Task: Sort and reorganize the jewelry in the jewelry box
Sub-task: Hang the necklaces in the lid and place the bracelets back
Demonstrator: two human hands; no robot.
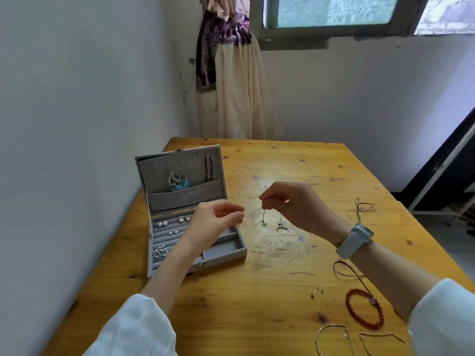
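While earrings already sit in the open jewelry box (228, 253) at the table's left, both the left hand (213, 223) and the right hand (290, 204) pinch a thin chain (264, 219) just beside it, and a red bracelet (363, 308) with other loose pieces seemingly awaits sorting.

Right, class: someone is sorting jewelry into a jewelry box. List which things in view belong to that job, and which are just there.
Part of the job:
jewelry box
thin chain, pinched by left hand and right hand
red bead bracelet
gold bracelet
stud earrings
black cord

Just there:
wooden table
curtain
window
wristwatch
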